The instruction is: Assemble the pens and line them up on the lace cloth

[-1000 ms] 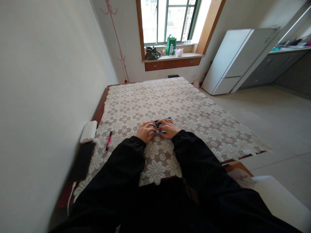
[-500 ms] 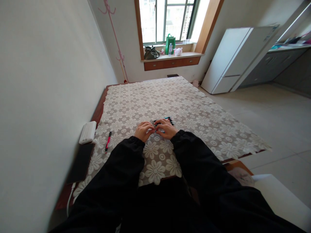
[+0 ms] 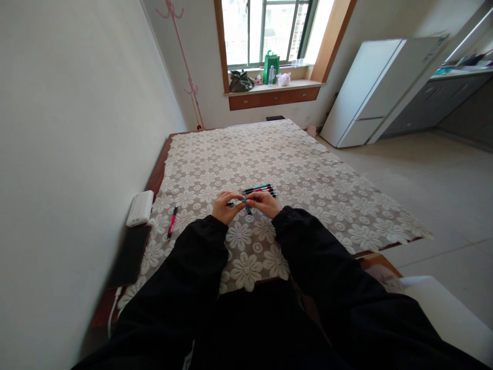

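Observation:
Both my hands meet above a lace flower tablecloth (image 3: 308, 169) on a long table. My left hand (image 3: 224, 205) and my right hand (image 3: 263, 203) pinch a black pen with a teal grip (image 3: 247, 206) between their fingertips, lifted a little off the cloth. Just beyond my right hand lies a small bunch of pens (image 3: 260, 189), black with teal and pink parts. My black sleeves fill the lower picture.
A pink and black pen (image 3: 172, 222) lies alone at the left. A white box (image 3: 140, 208) and a black flat device (image 3: 130, 255) sit by the wall. A windowsill with bags is far back; a white fridge (image 3: 370, 92) stands at the right.
My hands have drawn back from the bunch of pens toward me. One teal-tipped pen has come away from the bunch and is now held between both hands.

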`<state>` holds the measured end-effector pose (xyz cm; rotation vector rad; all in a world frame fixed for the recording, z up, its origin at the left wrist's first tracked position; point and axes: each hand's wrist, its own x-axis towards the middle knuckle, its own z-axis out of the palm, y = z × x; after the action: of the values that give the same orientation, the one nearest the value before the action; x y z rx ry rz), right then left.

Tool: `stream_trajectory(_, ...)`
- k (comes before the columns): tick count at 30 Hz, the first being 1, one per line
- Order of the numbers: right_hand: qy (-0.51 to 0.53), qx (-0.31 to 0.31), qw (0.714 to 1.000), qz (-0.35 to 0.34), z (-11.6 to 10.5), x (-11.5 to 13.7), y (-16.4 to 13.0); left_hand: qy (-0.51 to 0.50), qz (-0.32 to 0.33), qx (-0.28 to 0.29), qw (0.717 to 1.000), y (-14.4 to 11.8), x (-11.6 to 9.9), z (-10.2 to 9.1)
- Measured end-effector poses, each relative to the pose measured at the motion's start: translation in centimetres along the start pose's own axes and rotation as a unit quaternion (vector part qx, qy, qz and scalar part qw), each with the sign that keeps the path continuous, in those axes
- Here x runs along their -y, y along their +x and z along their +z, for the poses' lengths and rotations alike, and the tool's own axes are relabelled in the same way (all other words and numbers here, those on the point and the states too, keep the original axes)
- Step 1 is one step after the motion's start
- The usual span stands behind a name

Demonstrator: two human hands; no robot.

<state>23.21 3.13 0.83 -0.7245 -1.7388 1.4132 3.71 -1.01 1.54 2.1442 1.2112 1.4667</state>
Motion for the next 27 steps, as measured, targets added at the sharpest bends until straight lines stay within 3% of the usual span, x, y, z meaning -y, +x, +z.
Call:
stream_trajectory(7, -0.029, 0.055, 0.998, -0.004, 0.0, 1.0, -0.3, -0.022, -0.025, -0.024, 0.999, -0.2, -0.4, 0.0)
stream_trajectory(10, -0.101, 0.045, 0.994, -0.023, 0.0, 0.7, -0.4, -0.049, -0.069, -0.045, 0.995, -0.4, 0.1, 0.2)
stream_trajectory(12, -0.212, 0.012, 0.975, -0.060, 0.0, 0.4, -0.5, -0.085, -0.116, -0.053, 0.988, -0.5, 0.7, 0.4)
stream_trajectory(14, -0.334, -0.010, 0.936, -0.108, -0.2, 0.1, -0.5, -0.110, -0.150, -0.043, 0.982, -0.6, 1.1, 0.6)
stream_trajectory(16, -0.416, -0.006, 0.898, -0.142, -0.4, -0.1, -0.5, -0.110, -0.157, -0.021, 0.981, -0.6, 1.3, 0.7)
stream_trajectory(18, -0.453, 0.001, 0.878, -0.155, -0.6, -0.1, -0.5, -0.094, -0.145, -0.007, 0.985, -0.6, 1.1, 0.7)
stream_trajectory(27, -0.494, 0.006, 0.860, -0.130, -0.8, 0.0, -0.5, -0.048, -0.106, 0.041, 0.992, -0.4, 0.2, 0.6)
